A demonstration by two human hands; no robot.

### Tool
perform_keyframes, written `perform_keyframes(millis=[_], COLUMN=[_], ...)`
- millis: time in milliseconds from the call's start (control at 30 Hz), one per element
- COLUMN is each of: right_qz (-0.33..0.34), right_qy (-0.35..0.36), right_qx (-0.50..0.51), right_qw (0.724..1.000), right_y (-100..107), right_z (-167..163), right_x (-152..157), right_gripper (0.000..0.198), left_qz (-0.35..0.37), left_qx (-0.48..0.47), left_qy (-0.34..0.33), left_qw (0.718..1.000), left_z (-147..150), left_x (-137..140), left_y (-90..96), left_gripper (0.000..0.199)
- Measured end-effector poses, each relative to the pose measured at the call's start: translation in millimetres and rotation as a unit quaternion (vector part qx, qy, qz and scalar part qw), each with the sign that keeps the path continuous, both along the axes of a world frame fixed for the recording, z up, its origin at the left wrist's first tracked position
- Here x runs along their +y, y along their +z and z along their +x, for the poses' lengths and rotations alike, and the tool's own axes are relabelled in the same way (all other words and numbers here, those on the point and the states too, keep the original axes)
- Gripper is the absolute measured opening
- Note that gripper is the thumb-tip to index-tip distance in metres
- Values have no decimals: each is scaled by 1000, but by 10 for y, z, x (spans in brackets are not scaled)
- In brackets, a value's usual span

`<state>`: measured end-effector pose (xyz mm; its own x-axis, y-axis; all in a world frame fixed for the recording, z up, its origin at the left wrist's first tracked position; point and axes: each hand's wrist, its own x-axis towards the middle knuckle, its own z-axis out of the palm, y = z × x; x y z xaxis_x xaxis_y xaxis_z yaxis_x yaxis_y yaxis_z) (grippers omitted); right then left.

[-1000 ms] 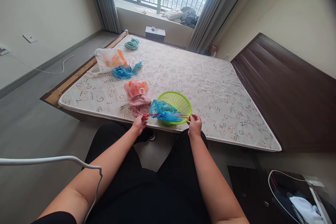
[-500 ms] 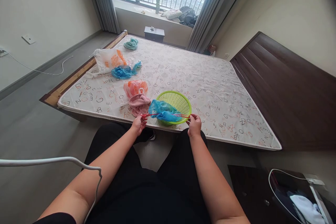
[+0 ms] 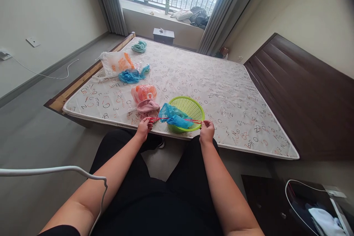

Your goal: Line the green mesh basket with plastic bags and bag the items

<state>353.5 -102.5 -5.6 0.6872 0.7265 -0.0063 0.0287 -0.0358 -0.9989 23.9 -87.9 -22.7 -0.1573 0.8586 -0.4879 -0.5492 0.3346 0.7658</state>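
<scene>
A blue plastic bag [image 3: 174,116] hangs over the near left part of a green plastic basket [image 3: 195,107], with a red drawstring [image 3: 158,118] stretched out on both sides. My left hand [image 3: 144,128] pinches the string's left end beside a pink cloth [image 3: 148,107]. At the basket's right rim, my right hand [image 3: 207,131] pinches the other end. The string runs nearly level and taut between them. What lies inside the bag I cannot make out.
An orange-and-white plastic bag [image 3: 143,93] lies behind the pink cloth. Farther left are a white bag [image 3: 116,63], another blue bag [image 3: 131,76] and a teal cloth [image 3: 139,47] on the mattress [image 3: 221,92]. A white cable [image 3: 55,170] crosses near my left arm.
My hands have drawn slightly farther apart, pulling the red string longer at the left. The blue bag's neck looks a little more gathered. The view has shifted slightly.
</scene>
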Motion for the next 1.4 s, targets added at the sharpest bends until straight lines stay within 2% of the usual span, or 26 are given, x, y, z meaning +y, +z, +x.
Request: perform_keyframes(millis=[67,200,267,400,500,567,700,800,967,1400], right_qz=[-13,-23,-20,-18,-28,-28,-3,5,3,-26], right_qy=[-25,-39,-26,-12,3,-1,-15,1,28,48], right_qx=[-19,-77,-85,-82,-112,-132,-104,-88,-46,-50], right_qw=[999,996,996,996,993,991,994,996,999,997], right_y=[26,106,129,139,144,147,117,78,59,42], right_z=[10,13,14,16,9,8,21,23,-7,3], right_x=[-1,-21,-31,-51,-71,-80,-76,-65,-64,-61], right_gripper=[22,16,17,23,25,25,27,29,32,33], left_qz=[8,-9,-23,-47,-25,-14,-5,-22,-69,-89], left_qx=[-8,-13,-10,-10,-16,-20,-14,1,-15,-13], left_qy=[-16,46,48,-10,-65,-66,-4,10,-6,-37], left_qw=[1000,999,999,999,997,997,1000,1000,997,995], left_z=[23,-7,-26,-5,21,12,-49,-58,-7,11], left_x=[-5,37,48,8,-20,-10,48,56,15,5], left_y=[-10,-9,-13,-37,-48,-47,-44,-62,-99,-59], left_gripper=[14,7,3,7,10,11,12,11,12,18])
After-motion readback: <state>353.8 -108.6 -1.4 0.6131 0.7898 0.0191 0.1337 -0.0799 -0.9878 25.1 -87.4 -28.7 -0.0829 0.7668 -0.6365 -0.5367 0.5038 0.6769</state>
